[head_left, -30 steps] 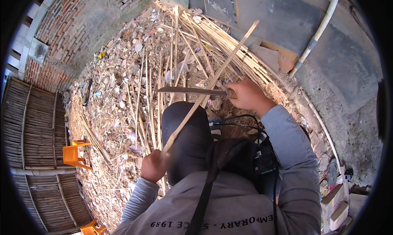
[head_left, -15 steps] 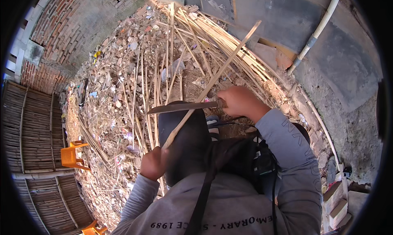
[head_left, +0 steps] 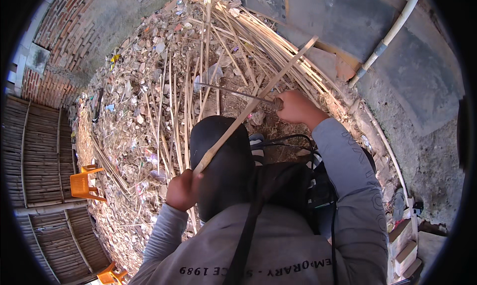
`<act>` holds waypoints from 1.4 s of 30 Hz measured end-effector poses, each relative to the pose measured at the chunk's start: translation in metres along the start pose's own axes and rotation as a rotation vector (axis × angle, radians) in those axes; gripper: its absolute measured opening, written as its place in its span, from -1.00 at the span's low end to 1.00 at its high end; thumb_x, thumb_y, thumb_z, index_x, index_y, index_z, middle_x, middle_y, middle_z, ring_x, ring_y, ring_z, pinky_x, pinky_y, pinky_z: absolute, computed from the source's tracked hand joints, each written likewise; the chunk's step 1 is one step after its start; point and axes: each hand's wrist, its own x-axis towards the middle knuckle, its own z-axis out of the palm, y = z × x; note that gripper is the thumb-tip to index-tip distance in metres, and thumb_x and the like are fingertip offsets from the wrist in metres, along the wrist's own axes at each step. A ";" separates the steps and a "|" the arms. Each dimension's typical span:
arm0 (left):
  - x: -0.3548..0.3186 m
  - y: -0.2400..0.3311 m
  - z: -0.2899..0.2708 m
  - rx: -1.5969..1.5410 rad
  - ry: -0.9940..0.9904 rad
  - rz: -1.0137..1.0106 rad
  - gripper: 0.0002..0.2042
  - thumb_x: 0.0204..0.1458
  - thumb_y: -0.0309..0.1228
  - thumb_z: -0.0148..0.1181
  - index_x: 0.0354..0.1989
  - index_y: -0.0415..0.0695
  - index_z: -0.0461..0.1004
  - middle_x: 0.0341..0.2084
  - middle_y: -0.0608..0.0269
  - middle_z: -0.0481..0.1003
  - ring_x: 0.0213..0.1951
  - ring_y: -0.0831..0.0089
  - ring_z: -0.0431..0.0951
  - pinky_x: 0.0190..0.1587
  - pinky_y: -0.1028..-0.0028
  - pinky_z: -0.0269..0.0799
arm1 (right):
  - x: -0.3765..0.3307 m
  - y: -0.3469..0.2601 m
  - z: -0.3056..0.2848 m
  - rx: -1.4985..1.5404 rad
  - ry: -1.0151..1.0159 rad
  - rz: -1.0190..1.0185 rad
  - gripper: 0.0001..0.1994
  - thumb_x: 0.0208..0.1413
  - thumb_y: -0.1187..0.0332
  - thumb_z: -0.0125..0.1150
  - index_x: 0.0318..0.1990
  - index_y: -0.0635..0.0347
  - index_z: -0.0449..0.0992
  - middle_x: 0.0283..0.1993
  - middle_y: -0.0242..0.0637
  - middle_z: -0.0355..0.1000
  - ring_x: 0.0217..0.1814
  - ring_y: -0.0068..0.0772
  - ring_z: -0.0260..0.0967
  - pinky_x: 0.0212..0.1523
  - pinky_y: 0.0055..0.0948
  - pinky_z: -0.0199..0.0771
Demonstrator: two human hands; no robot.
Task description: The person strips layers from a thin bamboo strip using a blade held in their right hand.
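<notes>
My left hand [head_left: 182,190] is closed round the near end of a long bamboo strip [head_left: 234,127], which slants up and away to the right across my dark-clothed knee. A paler notch-like thickening shows on the strip just above that hand. In my right hand [head_left: 297,107] is the handle of a long-bladed knife [head_left: 229,91]. Its blade points left and crosses the strip about midway, seen almost edge-on as a thin dark line. Whether the blade touches the strip I cannot tell.
A pile of split bamboo strips [head_left: 278,47] lies at the far right along a grey wall [head_left: 343,16]. More strips lie across the rubble-strewn ground [head_left: 134,116]. An orange plastic chair [head_left: 83,184] stands at left by a bamboo-slat wall [head_left: 42,151]. A pipe [head_left: 390,36] leans at right.
My right hand has moved the knife farther along the strip, away from me, and its blade has turned from broadside to nearly edge-on. The strip's far end has dipped slightly.
</notes>
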 end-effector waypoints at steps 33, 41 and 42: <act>0.005 -0.009 0.001 -0.181 -0.114 -0.059 -0.57 0.31 -0.14 0.04 -0.50 -0.25 0.32 -0.66 -0.25 0.40 -0.51 -0.23 0.50 -0.48 0.04 0.35 | -0.008 -0.018 -0.025 -0.027 0.129 -0.066 -0.83 -0.06 0.33 0.28 -0.32 0.19 0.57 -0.36 0.01 0.55 -0.22 0.13 0.54 -0.16 -0.04 0.53; 0.002 -0.009 0.002 -0.214 -0.079 -0.021 -0.58 0.33 -0.15 -0.01 -0.43 -0.30 0.41 -0.64 -0.29 0.41 -0.49 -0.27 0.50 -0.48 0.04 0.34 | -0.006 -0.015 -0.016 0.156 0.257 0.007 -0.72 -0.09 0.28 0.35 -0.23 0.23 0.56 -0.41 0.03 0.51 -0.31 0.14 0.51 -0.25 -0.03 0.48; 0.000 -0.009 0.003 -0.215 -0.083 -0.029 -0.58 0.33 -0.15 -0.01 -0.43 -0.30 0.41 -0.64 -0.29 0.41 -0.49 -0.27 0.50 -0.48 0.04 0.34 | -0.011 -0.025 -0.017 0.085 0.175 -0.073 -0.72 -0.09 0.27 0.36 -0.24 0.21 0.56 -0.42 0.01 0.51 -0.32 0.14 0.51 -0.25 -0.02 0.48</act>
